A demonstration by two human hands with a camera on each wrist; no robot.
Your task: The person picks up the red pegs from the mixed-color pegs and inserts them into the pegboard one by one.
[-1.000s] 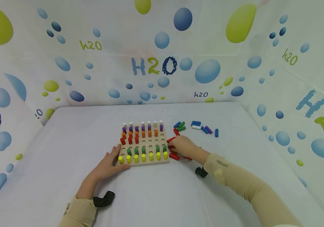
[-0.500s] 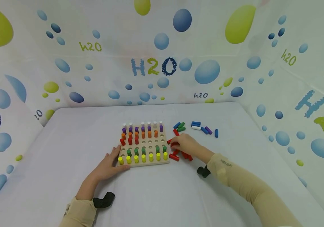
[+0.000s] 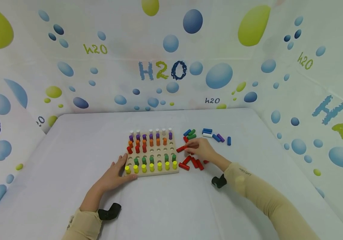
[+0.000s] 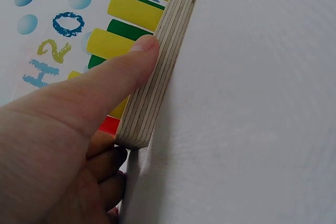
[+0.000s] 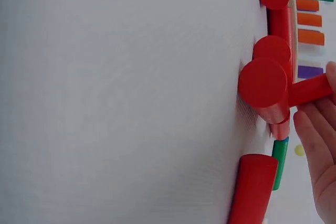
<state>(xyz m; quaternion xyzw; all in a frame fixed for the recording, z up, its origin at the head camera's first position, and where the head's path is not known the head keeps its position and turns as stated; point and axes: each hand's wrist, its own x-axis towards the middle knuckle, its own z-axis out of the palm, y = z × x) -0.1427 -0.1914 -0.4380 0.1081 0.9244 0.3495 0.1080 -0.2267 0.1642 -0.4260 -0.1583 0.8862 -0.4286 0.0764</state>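
Note:
A wooden pegboard (image 3: 156, 173) carries rows of white, purple, orange, red, green and yellow pegs, with bare holes among them. My left hand (image 3: 112, 175) holds its near left corner, the thumb (image 4: 118, 77) along the front edge and the fingers bent against the left side. Just right of the board, my right hand (image 3: 203, 149) pinches a red peg (image 5: 310, 90) by one end between thumb and fingers. The peg's free end points left toward the board. Several loose red pegs (image 3: 194, 162) lie on the table below this hand.
Beyond the right hand lie loose green pegs (image 3: 192, 136) and a blue peg (image 3: 187, 132). Farther right are a white peg (image 3: 207, 135), a purple peg (image 3: 221, 137) and several blue pegs (image 3: 229, 141). A white cloth (image 3: 159, 206) covers the table; a patterned backdrop (image 3: 171, 83) stands behind.
My right hand has moved slightly right and back from the loose red pegs, uncovering more of them, and the red peg now shows at its fingertips. The left hand stays put.

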